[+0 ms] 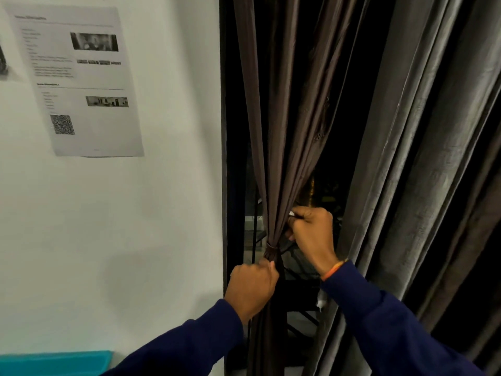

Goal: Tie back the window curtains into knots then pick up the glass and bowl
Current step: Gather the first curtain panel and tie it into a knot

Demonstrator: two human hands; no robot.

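Gripping the brown curtain (273, 147) at centre frame, left hand (250, 287) clutches below its knot (271, 252), right hand (311, 234) pinches above, grey curtain (423, 158) crowding right, wall (168, 213) with paper sheet (78, 80) left.

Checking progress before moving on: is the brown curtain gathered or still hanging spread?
Gathered: the brown curtain narrows into a cinched bunch, gripped by the left hand below and the right hand beside.

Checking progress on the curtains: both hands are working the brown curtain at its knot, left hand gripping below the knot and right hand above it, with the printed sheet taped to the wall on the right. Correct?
Not quite. The head view shows the printed sheet on the wall left of the brown curtain, not right. The rest holds: the left hand grips below the knot and the right hand above it.
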